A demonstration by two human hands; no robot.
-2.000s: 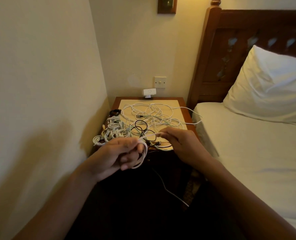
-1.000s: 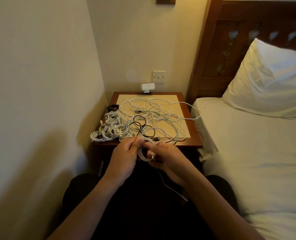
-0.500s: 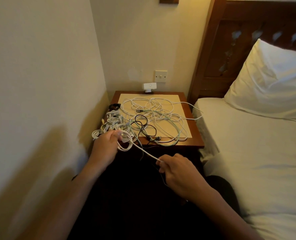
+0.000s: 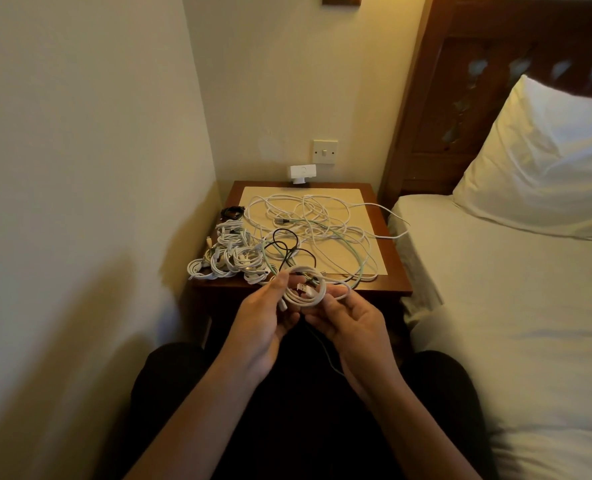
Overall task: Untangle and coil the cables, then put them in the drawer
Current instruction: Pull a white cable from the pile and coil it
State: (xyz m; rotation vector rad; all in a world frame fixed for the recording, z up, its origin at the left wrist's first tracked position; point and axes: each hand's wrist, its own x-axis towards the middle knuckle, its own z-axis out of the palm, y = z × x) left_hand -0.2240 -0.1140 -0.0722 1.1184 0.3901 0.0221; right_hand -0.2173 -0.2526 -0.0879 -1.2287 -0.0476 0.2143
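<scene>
A small white coiled cable [image 4: 307,295] is held between both hands, just short of the near edge of the nightstand [image 4: 393,271]. It is pinched by the raised left hand [image 4: 261,327] and gripped by the curled fingers of the right hand [image 4: 355,323]. Tangled cables [image 4: 317,216] are spread over the top.

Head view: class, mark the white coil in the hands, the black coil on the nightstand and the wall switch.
white coil [image 4: 307,301], head view, lower loops.
black coil [image 4: 232,212], head view, coil's middle.
wall switch [image 4: 325,151], head view, plate centre.
</scene>
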